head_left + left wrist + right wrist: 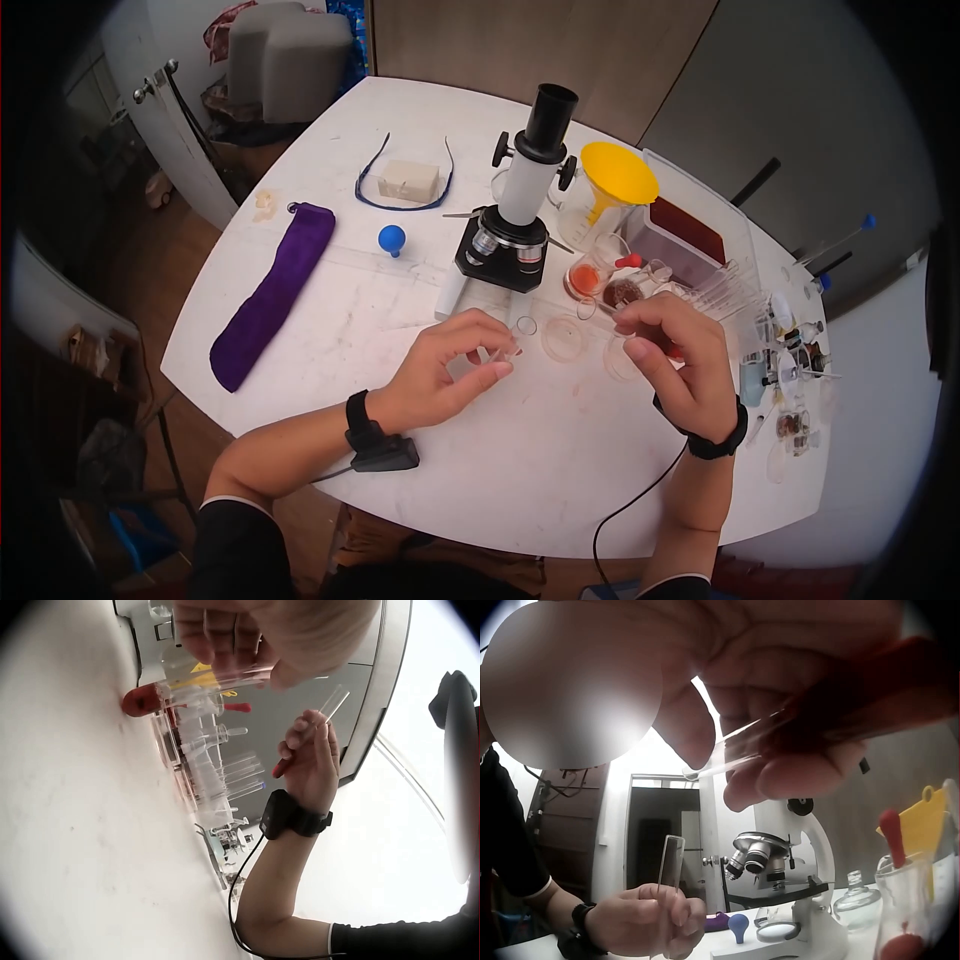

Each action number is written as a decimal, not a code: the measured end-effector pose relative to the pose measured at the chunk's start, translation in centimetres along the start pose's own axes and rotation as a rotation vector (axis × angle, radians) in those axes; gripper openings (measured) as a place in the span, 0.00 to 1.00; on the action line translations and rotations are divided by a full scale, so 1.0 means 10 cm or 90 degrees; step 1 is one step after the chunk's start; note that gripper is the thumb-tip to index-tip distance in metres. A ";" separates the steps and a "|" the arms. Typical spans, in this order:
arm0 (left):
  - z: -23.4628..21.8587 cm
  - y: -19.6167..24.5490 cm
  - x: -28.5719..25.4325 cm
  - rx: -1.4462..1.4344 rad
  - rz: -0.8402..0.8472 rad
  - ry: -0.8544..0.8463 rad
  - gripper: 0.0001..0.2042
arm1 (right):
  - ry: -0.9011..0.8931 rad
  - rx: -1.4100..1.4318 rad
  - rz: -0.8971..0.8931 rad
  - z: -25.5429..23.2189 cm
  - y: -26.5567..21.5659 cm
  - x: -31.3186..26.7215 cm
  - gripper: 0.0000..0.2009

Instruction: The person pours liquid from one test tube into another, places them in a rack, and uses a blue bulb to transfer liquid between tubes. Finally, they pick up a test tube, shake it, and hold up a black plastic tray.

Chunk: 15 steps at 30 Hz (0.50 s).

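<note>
My left hand [445, 368] [645, 915] pinches a clear, narrow glass piece [671, 862] upright; whether it is a slide or a tube I cannot tell. Opposite it, my right hand [685, 365] [311, 761] has its fingers curled round a clear glass tube [335, 703] [742, 754] with dark red contents in its lower part. The tube tilts, with its mouth towards my left hand, and the two hands are apart. Between and behind them a clear round dish [564, 340] lies on the white table [480, 450].
Behind the hands stands a microscope [520, 200]. To its right are a yellow funnel [620, 172], a beaker with orange-red liquid [583, 280], a plastic box [665, 240] and several clear tubes [715, 285]. Leftward lie safety glasses [405, 205], a blue bulb [392, 238] and a purple pouch [275, 295].
</note>
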<state>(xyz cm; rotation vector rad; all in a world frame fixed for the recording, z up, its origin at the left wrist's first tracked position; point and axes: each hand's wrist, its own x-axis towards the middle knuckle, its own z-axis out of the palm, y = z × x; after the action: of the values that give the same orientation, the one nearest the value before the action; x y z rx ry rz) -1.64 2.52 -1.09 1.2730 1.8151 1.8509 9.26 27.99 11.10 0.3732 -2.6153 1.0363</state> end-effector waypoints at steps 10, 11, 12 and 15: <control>0.03 0.03 -0.03 0.048 -0.010 0.038 0.09 | -0.034 0.004 0.002 0.02 0.05 -0.03 0.10; 0.03 0.02 -0.03 0.042 -0.009 0.038 0.09 | -0.033 0.004 0.002 0.03 0.04 -0.03 0.10; 0.03 0.01 -0.03 0.043 -0.009 0.038 0.09 | -0.036 0.009 0.011 0.05 0.03 -0.02 0.10; 0.04 0.00 -0.04 0.016 -0.017 0.031 0.10 | -0.042 0.019 0.026 0.08 0.01 -0.02 0.11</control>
<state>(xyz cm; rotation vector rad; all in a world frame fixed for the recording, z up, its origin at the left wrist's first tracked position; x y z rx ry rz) -1.13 2.53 -1.32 1.2171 1.8763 1.8658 9.29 27.51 10.42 0.3676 -2.6787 1.0956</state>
